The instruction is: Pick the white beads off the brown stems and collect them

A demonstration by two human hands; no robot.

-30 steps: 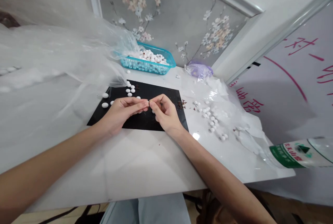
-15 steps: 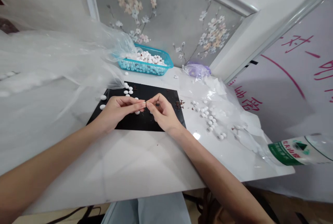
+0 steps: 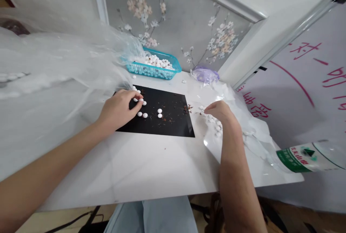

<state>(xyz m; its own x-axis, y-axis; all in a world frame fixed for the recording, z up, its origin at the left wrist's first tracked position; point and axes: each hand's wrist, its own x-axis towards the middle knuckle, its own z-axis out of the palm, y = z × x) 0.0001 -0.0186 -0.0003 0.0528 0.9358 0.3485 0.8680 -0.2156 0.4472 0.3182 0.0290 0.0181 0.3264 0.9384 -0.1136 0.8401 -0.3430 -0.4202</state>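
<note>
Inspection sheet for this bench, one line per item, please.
surface: glossy white tabletop under a black rectangular mat; brown flecks on the mat.
job's things: small white oval pellets on the mat, on crumpled clear plastic sheeting and heaped in a teal plastic basket.
clutter: large clear plastic bag at left, purple plastic bag, clear water bottle with green label.
hands: left hand at the mat's upper-left pellets; right hand over pellets on the sheeting; any grip unclear.
cables: thin black cable below the table.
surroundings: grey floral wall panel; white sheet with red characters.
</note>
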